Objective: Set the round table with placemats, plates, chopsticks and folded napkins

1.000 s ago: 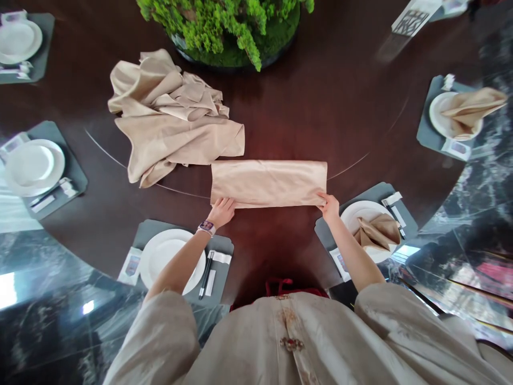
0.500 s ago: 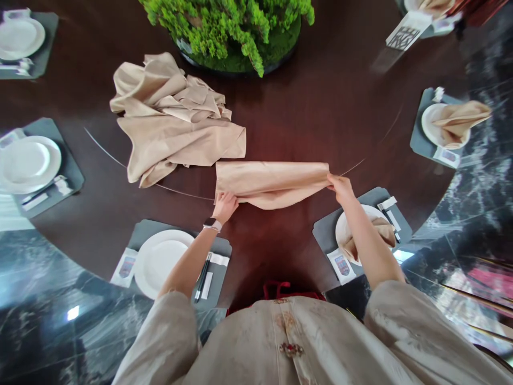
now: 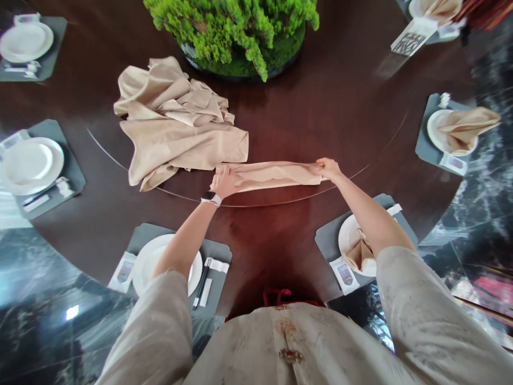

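A beige napkin point(image 3: 276, 175) lies as a narrow folded strip on the dark round table point(image 3: 320, 112). My left hand point(image 3: 224, 183), with a watch on its wrist, is closed on the strip's left end. At the right end my right hand point(image 3: 329, 168) pinches the cloth. Both arms reach forward over the table. A heap of loose beige napkins point(image 3: 176, 125) sits just left of and behind the strip, touching its far left corner.
A green plant centrepiece point(image 3: 236, 27) stands at the back. Grey placemats with white plates ring the table: an empty plate point(image 3: 146, 262) near left, one with a folded napkin point(image 3: 358, 251) under my right arm, another point(image 3: 460, 131) at far right, and more at the left.
Both hands lifted the napkin's near edge and carried it away from me over the far edge, halving the wide strip into a narrow one. My arms stretched further forward.
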A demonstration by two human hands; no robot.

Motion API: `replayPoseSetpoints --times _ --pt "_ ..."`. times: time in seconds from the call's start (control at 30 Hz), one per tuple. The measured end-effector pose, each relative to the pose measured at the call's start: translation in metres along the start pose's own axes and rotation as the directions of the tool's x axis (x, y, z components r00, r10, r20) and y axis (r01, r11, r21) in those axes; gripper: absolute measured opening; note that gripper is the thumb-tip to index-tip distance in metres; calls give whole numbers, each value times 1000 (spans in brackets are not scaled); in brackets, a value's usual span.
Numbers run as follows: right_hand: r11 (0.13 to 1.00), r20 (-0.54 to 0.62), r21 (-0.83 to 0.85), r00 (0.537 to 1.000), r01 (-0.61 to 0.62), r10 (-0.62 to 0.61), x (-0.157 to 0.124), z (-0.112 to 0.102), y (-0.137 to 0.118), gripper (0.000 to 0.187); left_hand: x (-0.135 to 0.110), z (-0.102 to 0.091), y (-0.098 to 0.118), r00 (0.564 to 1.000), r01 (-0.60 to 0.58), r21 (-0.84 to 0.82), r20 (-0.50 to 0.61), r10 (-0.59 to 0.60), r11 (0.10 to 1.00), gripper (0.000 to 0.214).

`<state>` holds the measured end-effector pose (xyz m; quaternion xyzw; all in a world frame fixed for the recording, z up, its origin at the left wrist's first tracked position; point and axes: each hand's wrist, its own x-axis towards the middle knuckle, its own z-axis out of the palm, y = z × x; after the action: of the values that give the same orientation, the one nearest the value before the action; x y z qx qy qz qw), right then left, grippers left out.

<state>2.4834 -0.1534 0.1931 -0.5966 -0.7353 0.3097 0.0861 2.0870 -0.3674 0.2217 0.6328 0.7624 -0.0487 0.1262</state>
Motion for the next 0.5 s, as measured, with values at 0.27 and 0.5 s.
replayPoseSetpoints --times 0.27,0.5 --pt "829 -102 -425 890 365 -444 -7 -15 5 31 -12 -9 -13 998 -56 29 -25 57 998 51" --pt "537 331 -464 700 704 -632 -43 -22 12 29 -20 -26 -33 1000 3 -10 14 -3 1000 44"
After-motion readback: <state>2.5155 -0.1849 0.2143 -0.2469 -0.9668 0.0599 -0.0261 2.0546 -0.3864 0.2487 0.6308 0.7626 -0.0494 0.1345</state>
